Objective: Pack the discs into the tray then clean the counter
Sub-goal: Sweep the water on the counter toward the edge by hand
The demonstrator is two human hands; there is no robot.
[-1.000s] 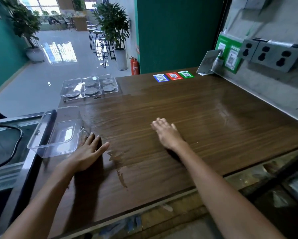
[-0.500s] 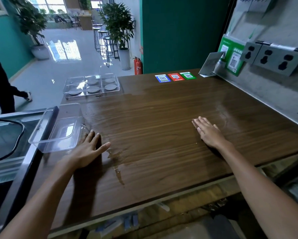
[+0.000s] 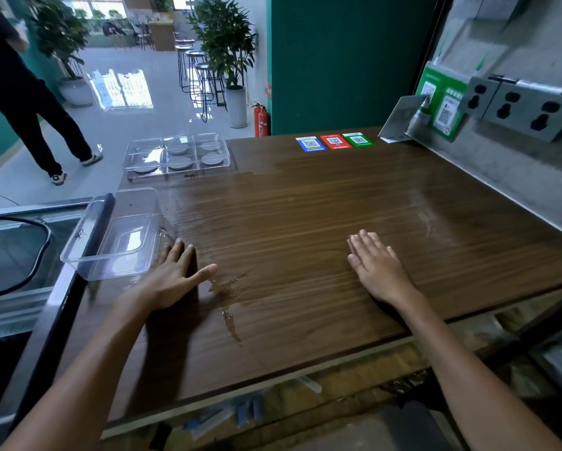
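The discs (image 3: 179, 163) are already sitting in the tray (image 3: 176, 155), well ahead of the left hand (image 3: 172, 276); the cleaning step is under way, it seems; both hands are lying flat and released on the wet desk (image 3: 305, 222), grasping nothing; the right hand (image 3: 375, 266) is now lying nearer the left than half a second ago; next, I judge, the puddle (image 3: 229, 297) just beside the left thumb needs wiping.
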